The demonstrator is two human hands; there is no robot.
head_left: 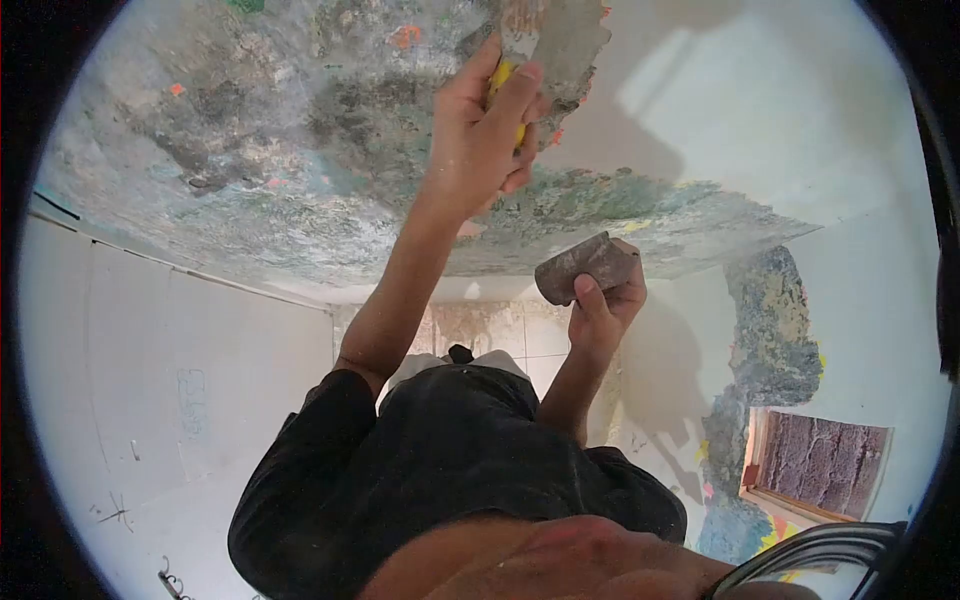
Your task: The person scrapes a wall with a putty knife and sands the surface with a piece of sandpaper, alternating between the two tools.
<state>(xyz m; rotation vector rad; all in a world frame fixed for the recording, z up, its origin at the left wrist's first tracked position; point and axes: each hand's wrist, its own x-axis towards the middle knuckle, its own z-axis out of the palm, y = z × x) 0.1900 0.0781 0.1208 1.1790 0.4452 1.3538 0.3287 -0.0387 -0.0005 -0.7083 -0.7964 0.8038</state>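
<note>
At the top, my left hand is closed around the yellow handle of a scraper. Its pale, rust-marked blade lies over the mottled grey surface, beside a smooth grey patch; whether it touches is unclear. Lower and to the right, my right hand grips a wide grey-brown plate, its thumb on the near face. The plate is held apart from the scraper. Part of my left fingers is hidden behind the handle.
Pale smooth wall borders the mottled surface on the right. At the lower right is a framed opening with rough material inside. Dark cables run below it. White panels stand on the left.
</note>
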